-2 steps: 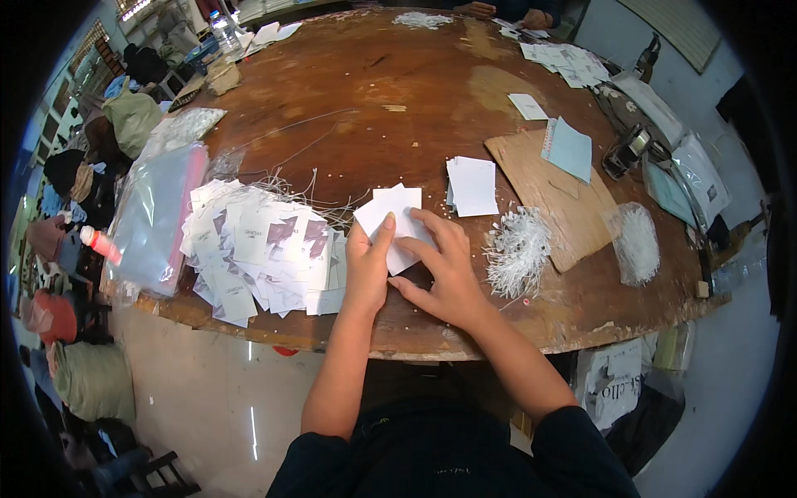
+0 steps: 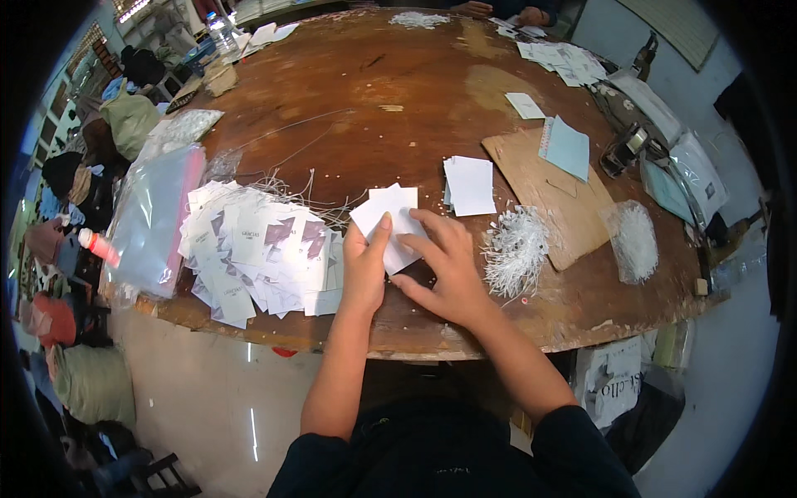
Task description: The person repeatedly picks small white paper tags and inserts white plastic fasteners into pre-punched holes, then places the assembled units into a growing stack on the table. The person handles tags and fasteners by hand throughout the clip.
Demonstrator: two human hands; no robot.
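Observation:
A few white paper tags (image 2: 402,222) are fanned out in my left hand (image 2: 364,264), whose thumb presses on top of them. The hand is closed around their left side. My right hand (image 2: 449,270) hovers at their right side, fingers spread and curved, with the index fingertip at the tags' edge. Left of my hands lies a wide heap of printed tags (image 2: 249,236) with strings (image 2: 286,187) trailing from its far side. To the right are a stack of blank white tags (image 2: 470,186) and a bundle of white strings (image 2: 516,251).
A brown board (image 2: 544,195) with a light blue notebook (image 2: 565,148) lies to the right, beside a bagged string bundle (image 2: 636,242). Clear plastic bags (image 2: 158,220) sit at the left edge. Across the table (image 2: 365,100), another person's hands (image 2: 531,16) are near more tags (image 2: 564,62).
The whole view has shifted very slightly to the left. My hands and the tags keep nearly the same pose.

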